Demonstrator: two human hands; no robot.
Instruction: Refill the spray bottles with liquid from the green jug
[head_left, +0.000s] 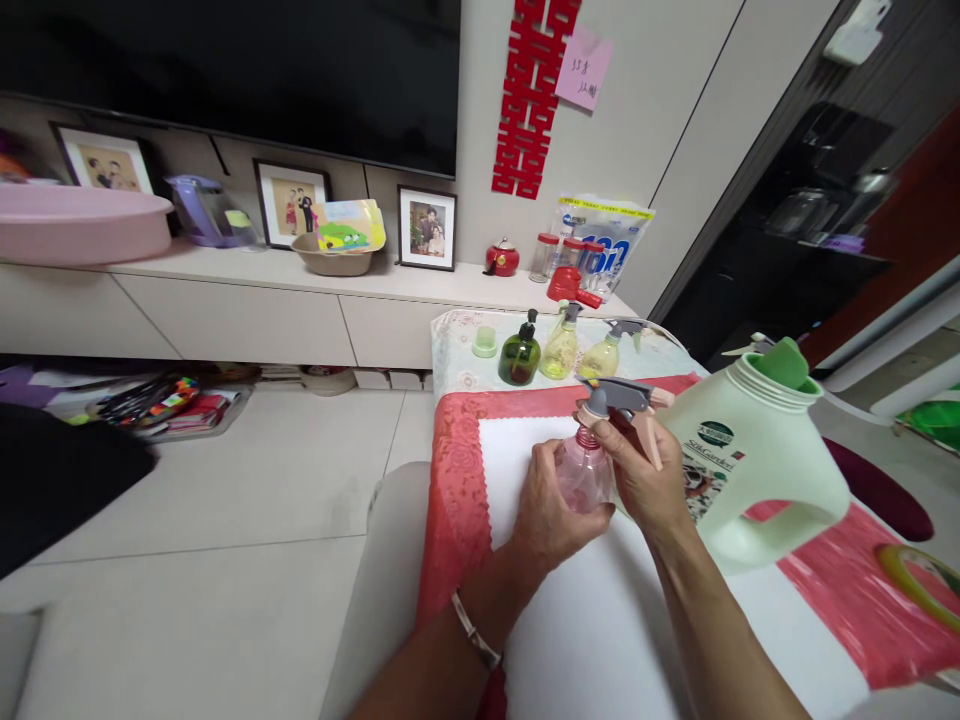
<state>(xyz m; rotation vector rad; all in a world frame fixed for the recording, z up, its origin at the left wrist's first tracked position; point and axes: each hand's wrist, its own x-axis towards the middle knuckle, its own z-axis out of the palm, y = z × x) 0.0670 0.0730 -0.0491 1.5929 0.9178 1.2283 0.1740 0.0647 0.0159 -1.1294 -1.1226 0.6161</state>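
My left hand (551, 510) is wrapped round the body of a pink see-through spray bottle (583, 478), which stands over the white sheet. At the bottle's neck, my right hand (645, 470) grips the grey and peach trigger sprayer head (622, 398) by its collar. The head sits on or right at the neck; I cannot tell how tightly. Just right of my right hand is a large pale green jug (772, 470) with its mouth uncapped and a green piece in the opening. My right hand hides part of its label.
Behind the pink bottle stand a dark green pump bottle (520, 358), two yellowish spray bottles (559, 352) and a light green cap (484, 341). A roll of tape (919, 585) lies at the right. Framed photos (426, 228) and a pink basin (82, 222) line the cabinet.
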